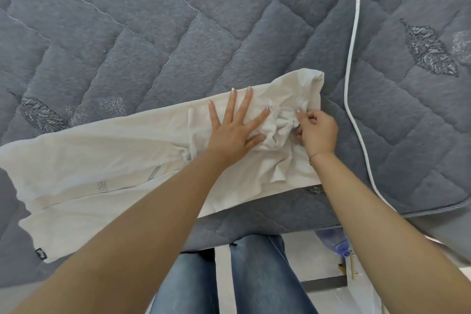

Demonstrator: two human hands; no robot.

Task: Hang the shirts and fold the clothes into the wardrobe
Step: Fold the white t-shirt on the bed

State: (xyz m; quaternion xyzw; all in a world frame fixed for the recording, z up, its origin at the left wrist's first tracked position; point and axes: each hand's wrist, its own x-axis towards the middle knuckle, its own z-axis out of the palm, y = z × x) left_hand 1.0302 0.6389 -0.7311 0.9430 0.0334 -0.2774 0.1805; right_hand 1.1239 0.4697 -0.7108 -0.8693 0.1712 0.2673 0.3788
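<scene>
The scene is lit evenly and softly, with no glare seen. Faint shadows are cast beneath the forearms onto the cream garment (107, 160). Strong wide-angle bending is shown at the edges, where the white cord (353, 46) is curved. Slight softness is noticed toward the lower corners.

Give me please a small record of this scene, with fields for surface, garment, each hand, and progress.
surface: grey quilted mattress
garment: cream garment lying flat across the mattress, bunched at its right end
left hand: fingers spread, pressing flat on the garment
right hand: pinching the crumpled fabric
progress: fold not finished; no wardrobe in view
</scene>
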